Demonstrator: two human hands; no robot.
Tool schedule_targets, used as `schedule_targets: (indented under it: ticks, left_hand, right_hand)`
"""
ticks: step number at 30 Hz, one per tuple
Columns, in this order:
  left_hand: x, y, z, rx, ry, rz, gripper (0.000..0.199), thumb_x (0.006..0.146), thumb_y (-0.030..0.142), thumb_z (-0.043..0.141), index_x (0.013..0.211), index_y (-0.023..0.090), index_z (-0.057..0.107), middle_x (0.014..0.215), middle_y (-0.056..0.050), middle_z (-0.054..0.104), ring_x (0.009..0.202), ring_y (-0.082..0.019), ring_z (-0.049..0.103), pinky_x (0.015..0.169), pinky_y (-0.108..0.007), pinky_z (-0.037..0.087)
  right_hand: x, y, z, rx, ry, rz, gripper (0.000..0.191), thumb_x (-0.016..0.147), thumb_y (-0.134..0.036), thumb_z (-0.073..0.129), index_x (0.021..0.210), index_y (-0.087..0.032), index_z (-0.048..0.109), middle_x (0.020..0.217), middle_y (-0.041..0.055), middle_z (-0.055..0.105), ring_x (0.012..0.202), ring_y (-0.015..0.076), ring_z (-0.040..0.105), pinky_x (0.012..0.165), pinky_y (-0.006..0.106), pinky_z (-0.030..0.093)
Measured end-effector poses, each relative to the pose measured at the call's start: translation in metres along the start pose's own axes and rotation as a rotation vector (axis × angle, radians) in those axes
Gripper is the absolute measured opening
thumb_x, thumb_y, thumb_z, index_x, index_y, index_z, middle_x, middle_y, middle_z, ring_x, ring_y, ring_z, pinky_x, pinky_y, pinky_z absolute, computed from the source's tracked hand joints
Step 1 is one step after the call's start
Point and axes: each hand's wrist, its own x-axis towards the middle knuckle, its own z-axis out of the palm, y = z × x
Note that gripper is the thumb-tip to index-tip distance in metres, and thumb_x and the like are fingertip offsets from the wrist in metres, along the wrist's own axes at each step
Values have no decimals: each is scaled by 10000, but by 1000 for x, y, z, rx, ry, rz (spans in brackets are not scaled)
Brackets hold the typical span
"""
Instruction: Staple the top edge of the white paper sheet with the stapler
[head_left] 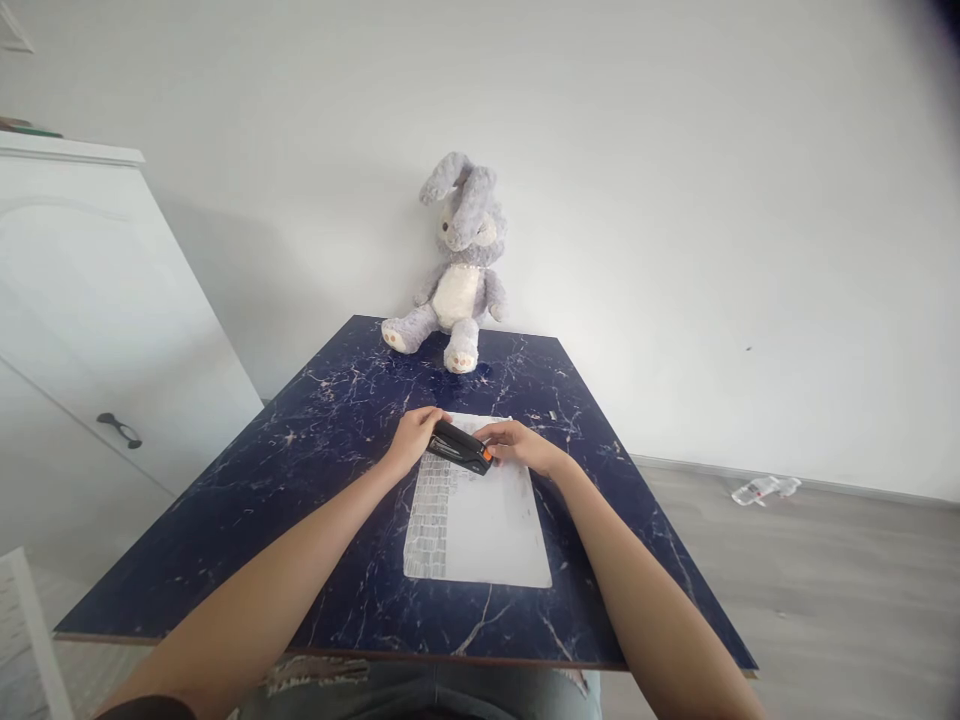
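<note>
A black stapler (pixel 459 448) with an orange piece at its right end lies slantwise between my hands, over the upper part of a white sheet or booklet (pixel 491 530). My left hand (pixel 414 438) closes round the stapler's left end, the thumb side turned toward it. At the orange end, the fingers of my right hand (pixel 519 444) are bent and pinch against the stapler; the fingertips are partly hidden behind it. Grey brick-like print runs down the sheet's left side.
The papers rest on a dark blue marbled table (pixel 345 520). A grey plush rabbit (pixel 457 290) sits at its far edge against the wall. A small pale bit (pixel 553 414) lies right of the sheet. A white cabinet (pixel 97 300) stands left; clear plastic (pixel 765 489) lies on the floor.
</note>
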Motion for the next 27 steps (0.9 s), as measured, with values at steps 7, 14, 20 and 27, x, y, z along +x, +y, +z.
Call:
schedule_targets:
  ticks: [7,14,20,27]
  left_hand:
    - [0,-1,5,-113,-194,122,637,1045,643,303,1040,171,731,1098,-95,766,1074,-259,698,1057,-408,502]
    - [-3,-5,5,-39,-193,125,718,1057,677,249,1080,162,747,1152,-119,760,1137,-284,685,1103,-438,468]
    - [-19,12,5,124,-407,259,579,1059,637,377,1308,206,672,1254,-108,726,1187,-297,664,1060,-426,483]
    - [-22,5,11,393,-527,384,683,856,496,790,1435,199,580,1430,-171,629,1317,-374,594,1082,-469,486]
  right_hand:
    - [14,0,36,-501,144,-156,546,843,-467,783,1310,-208,671,1217,111,719,1087,291,648,994,457,501]
    - [14,6,46,-560,209,8,538,848,-272,673,1380,-221,615,1287,108,706,1185,326,651,1082,525,447]
    - [-23,10,52,-500,367,109,415,879,-351,670,1257,-182,668,1073,85,753,905,267,688,880,430,546]
    - [-40,24,-25,-603,775,23,594,1050,-646,331,1285,-239,696,1500,117,604,1388,295,550,1163,467,434]
